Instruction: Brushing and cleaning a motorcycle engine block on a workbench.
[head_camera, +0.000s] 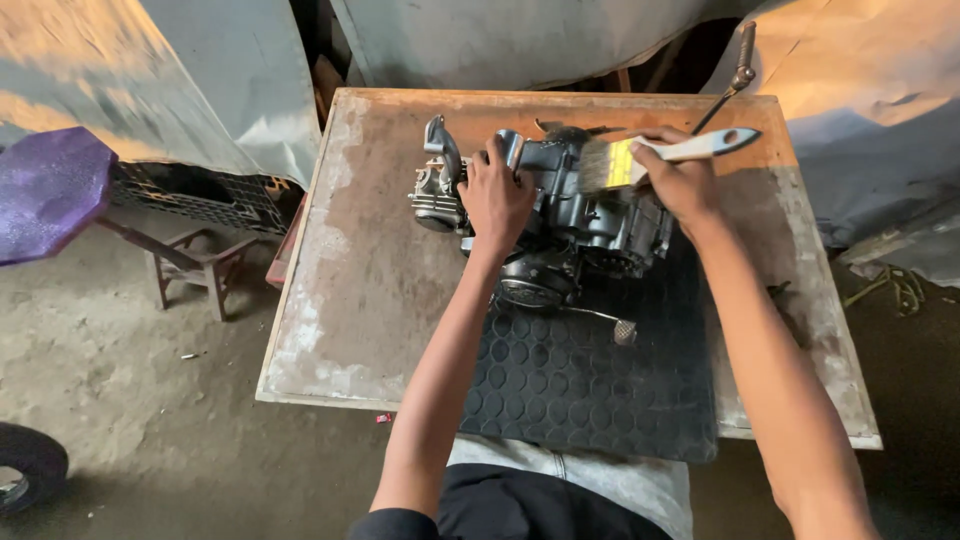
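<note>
A dark grey motorcycle engine (585, 225) lies on a black rubber mat (590, 385) atop a worn wooden table (360, 270). My left hand (495, 195) presses on the engine's left side, beside its finned cylinder (437, 195). My right hand (682, 180) grips a flat paintbrush (640, 158) with a pale handle, its bristles resting on the engine's top. A thin lever with a knurled tip (612, 322) sticks out from the engine's lower side over the mat.
A metal rod (728, 85) leans at the table's far right corner. A purple stool (50, 190) and a small wooden stand (195, 265) sit on the dirt floor at left, with a tyre (28, 465) at the lower left. Tarpaulins hang behind.
</note>
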